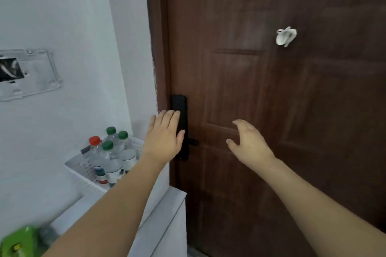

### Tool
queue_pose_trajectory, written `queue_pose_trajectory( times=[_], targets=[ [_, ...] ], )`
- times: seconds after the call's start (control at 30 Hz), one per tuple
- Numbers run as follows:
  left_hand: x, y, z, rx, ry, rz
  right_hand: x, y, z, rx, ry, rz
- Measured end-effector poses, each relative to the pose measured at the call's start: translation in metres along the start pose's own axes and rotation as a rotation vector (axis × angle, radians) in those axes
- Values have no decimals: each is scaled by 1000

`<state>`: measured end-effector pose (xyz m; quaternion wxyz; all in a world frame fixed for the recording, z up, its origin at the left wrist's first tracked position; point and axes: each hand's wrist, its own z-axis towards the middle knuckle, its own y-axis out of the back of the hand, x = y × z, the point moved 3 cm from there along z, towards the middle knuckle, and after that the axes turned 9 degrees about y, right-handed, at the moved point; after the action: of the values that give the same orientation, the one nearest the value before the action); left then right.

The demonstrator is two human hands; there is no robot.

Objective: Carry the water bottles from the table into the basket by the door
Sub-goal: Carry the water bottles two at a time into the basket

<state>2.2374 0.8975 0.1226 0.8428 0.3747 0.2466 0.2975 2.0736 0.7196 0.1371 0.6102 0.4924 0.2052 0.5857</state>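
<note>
A white slatted basket (77, 168) sits on a white cabinet top beside the door. Several clear water bottles stand upright in it: three with green caps (107, 145) and one with a red cap (95, 141). My left hand (164, 136) hovers above and to the right of the basket, fingers spread and empty, in front of the black door lock. My right hand (248, 142) is raised before the door panel, fingers loosely curled apart, holding nothing.
A dark brown door (292, 110) fills the right side, with a black lock plate and lever (179, 106) and a white hook (285, 36). The white cabinet (167, 215) stands under the basket. A wall bracket (27, 73) is at left. A green object (18, 242) lies at bottom left.
</note>
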Motion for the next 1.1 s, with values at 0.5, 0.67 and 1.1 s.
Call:
queue_pose_trajectory(
  times=[0.5, 0.67, 1.1],
  targets=[
    [-289, 28, -109, 46, -237, -70, -137, 196, -246, -120, -210, -166],
    [-384, 47, -163, 57, -201, -102, -183, 248, -331, -95, -234, -172],
    [-569, 58, -236, 110, -290, -210, -276, 356, -454, -56, -349, -246]
  ],
)
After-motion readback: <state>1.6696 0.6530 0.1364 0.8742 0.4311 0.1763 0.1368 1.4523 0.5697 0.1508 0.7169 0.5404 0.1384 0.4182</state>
